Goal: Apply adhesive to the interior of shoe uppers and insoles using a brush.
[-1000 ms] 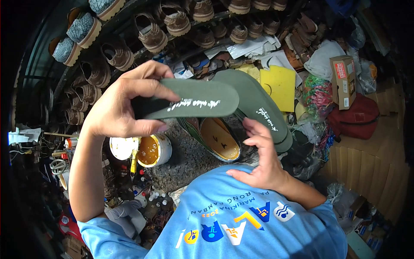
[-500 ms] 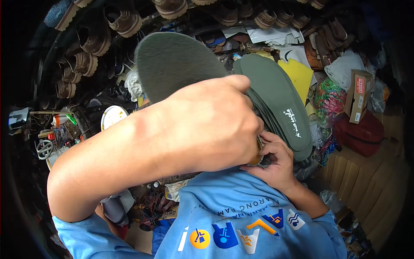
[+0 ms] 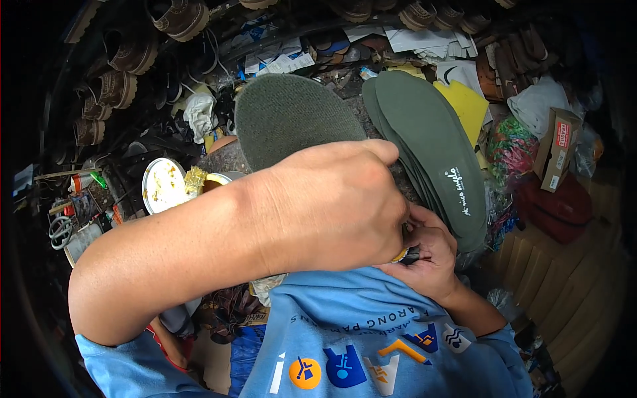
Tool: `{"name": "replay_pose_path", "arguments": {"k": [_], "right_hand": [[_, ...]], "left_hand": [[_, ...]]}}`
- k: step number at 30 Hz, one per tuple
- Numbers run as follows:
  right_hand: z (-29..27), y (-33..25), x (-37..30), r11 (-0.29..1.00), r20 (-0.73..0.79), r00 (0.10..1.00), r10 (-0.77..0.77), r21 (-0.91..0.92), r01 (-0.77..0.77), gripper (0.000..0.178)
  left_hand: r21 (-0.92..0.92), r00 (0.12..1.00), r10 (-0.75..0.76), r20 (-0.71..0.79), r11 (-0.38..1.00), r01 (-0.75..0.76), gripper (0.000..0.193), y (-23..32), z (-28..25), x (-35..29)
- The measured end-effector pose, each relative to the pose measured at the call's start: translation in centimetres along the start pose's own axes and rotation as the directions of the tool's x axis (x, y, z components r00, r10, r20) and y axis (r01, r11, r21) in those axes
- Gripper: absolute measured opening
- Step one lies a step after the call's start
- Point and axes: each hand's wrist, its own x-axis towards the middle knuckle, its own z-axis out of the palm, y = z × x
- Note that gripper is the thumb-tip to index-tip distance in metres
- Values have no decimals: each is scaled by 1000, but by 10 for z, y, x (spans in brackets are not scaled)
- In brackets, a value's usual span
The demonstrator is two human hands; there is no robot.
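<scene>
Close against the blue shirt (image 3: 312,312), both hands meet, the left reaching across toward the right. Between them sits a dark piece (image 3: 413,255) with a yellow edge, mostly hidden; the right hand (image 3: 434,255) grips it, its thumb below and its fingers curled above. The left hand (image 3: 342,202) lies back upward with its fingers bent down out of sight, so I cannot tell what they grasp. A loose green insole (image 3: 292,116) stands out just beyond the left hand, textured face showing, its near end covered by that hand. Just past the right hand lies a stack of green insoles (image 3: 431,132), fanned slightly. Beyond the left forearm are a round white lid (image 3: 161,189) with amber smears and a caked brush (image 3: 195,179). Farther off come a yellow sheet (image 3: 464,109), a carton (image 3: 557,149) and, along the top, brown shoes (image 3: 133,53).
</scene>
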Motion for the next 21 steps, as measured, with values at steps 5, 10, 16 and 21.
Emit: {"name": "replay_pose_path", "arguments": {"k": [5,10,16,21], "right_hand": [[-5,-35,11,979,-41,999,31,-201,-38,48],[-30,-59,34,760,256,910,-327,-500,414,25],[-19,-62,58,521,721,682,-127,-536,664,14],[-16,-49,64,422,760,609,-228,-486,765,6]], "left_hand": [[41,997,40,61,998,-42,13,4,4,8],[70,995,18,94,997,-24,14,5,9,14],[150,997,-28,76,989,16,14,8,11,15],[105,995,-70,72,993,62,10,12,-1,8]]}}
